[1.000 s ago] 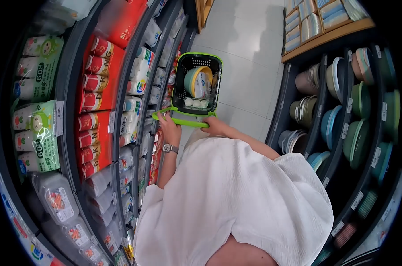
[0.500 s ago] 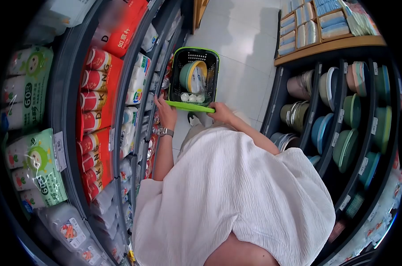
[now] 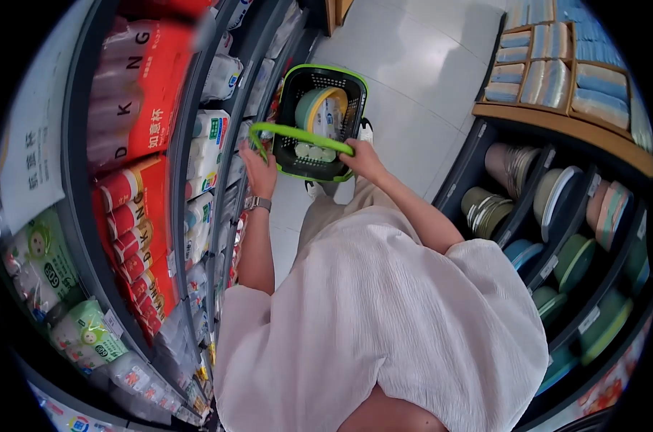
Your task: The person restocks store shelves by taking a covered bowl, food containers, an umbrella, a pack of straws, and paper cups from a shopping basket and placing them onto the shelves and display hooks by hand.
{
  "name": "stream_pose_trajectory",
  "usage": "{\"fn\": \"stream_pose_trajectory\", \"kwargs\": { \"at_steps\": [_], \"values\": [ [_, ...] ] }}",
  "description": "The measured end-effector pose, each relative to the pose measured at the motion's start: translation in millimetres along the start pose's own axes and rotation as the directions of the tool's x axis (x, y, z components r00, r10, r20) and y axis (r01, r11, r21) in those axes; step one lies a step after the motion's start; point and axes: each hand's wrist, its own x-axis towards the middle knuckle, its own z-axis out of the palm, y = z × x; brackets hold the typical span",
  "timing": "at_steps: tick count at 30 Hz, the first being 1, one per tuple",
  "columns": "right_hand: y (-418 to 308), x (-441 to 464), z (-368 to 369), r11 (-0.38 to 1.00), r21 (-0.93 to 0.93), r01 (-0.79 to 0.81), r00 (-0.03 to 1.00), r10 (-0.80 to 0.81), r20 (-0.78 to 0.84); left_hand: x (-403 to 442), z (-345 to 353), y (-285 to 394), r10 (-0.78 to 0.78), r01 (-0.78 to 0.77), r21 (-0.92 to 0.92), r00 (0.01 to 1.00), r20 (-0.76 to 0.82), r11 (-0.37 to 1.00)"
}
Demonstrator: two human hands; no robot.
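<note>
A black shopping basket [image 3: 290,81] with a green rim is in front of my legs, its green handle [image 3: 298,132] raised across it. My right hand [image 3: 365,160] is closed around the right part of the handle. My left hand [image 3: 260,173], with a metal watch on the wrist, is at the handle's left end, its fingers stretched out near the shelf goods; whether it touches the handle I cannot tell. Inside the basket lie a green bowl [image 3: 304,108], a yellow-rimmed bowl [image 3: 316,103], a white printed packet [image 3: 329,119] and a pack of white round items [image 3: 313,152].
Shelves on the left carry red packs of paper cups [image 3: 128,230], white packs [image 3: 205,155] and green packs [image 3: 89,335]. On the right, dark shelves hold stacked bowls [image 3: 510,167] below a wooden rack of folded packs [image 3: 546,75]. Between them runs the tiled floor [image 3: 406,79].
The handle has tilted upward over the basket, with my right hand still on it. My left hand has shifted left and its fingers look straighter. The view has turned slightly.
</note>
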Motion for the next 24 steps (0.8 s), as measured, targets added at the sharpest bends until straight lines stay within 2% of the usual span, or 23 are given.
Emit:
{"fn": "stream_pose_trajectory", "kwargs": {
  "at_steps": [1, 2, 4, 6, 7, 10, 12, 13, 14, 17, 19, 20, 22, 24],
  "values": [
    [8, 15, -6, 0.999, -0.028, -0.040, 0.997, 0.039, -0.064, 5, 4, 5, -0.101, 0.103, -0.059, 0.995, 0.024, 0.993],
    [13, 33, -14, 0.999, -0.012, -0.044, 0.998, 0.044, -0.046, 7, 16, -9, -0.116, 0.116, -0.040, 0.993, 0.023, 0.992],
    [31, 71, -31, 0.999, -0.020, -0.031, 0.982, 0.027, -0.186, -2, 47, -54, 0.049, -0.079, 0.314, 0.994, 0.103, 0.946],
    [63, 116, -38, 0.996, -0.070, 0.051, 0.971, -0.066, -0.230, -21, 63, -43, -0.211, 0.177, 0.146, 0.939, 0.270, 0.973],
    [79, 140, -39, 0.987, -0.150, 0.061, 0.963, -0.097, -0.250, -33, 76, -54, -0.249, 0.211, 0.151, 0.916, 0.316, 0.966],
    [114, 201, -44, 0.989, -0.140, 0.048, 0.953, -0.088, -0.291, -85, 116, -103, -0.383, 0.334, 0.187, 0.826, 0.413, 0.924],
    [139, 238, -50, 0.970, -0.150, -0.190, 0.970, 0.161, -0.184, -115, 139, -128, -0.445, 0.391, 0.213, 0.777, 0.446, 0.895],
    [151, 255, -50, 0.951, -0.187, -0.247, 0.961, 0.216, -0.171, -124, 149, -130, -0.511, 0.460, 0.228, 0.729, 0.455, 0.858],
    [163, 269, -47, 0.926, -0.222, -0.305, 0.949, 0.275, -0.154, -133, 159, -136, -0.612, 0.571, 0.252, 0.623, 0.487, 0.781],
    [203, 298, -34, 0.915, -0.228, -0.333, 0.938, 0.298, -0.176, -128, 176, -123, -0.607, 0.544, 0.295, 0.586, 0.536, 0.786],
    [224, 309, -21, 0.915, -0.208, -0.346, 0.931, 0.308, -0.196, -101, 188, -107, -0.583, 0.592, 0.174, 0.621, 0.524, 0.787],
    [234, 313, -15, 0.922, -0.221, -0.317, 0.935, 0.266, -0.233, -88, 196, -111, -0.579, 0.587, 0.178, 0.617, 0.533, 0.790],
    [255, 315, -1, 0.924, -0.237, -0.300, 0.935, 0.235, -0.264, -74, 208, -121, -0.450, 0.503, 0.015, 0.759, 0.471, 0.864],
    [271, 314, 13, 0.930, -0.298, -0.217, 0.923, 0.096, -0.371, -61, 218, -142, -0.438, 0.486, 0.011, 0.776, 0.453, 0.874]
  ]
}}
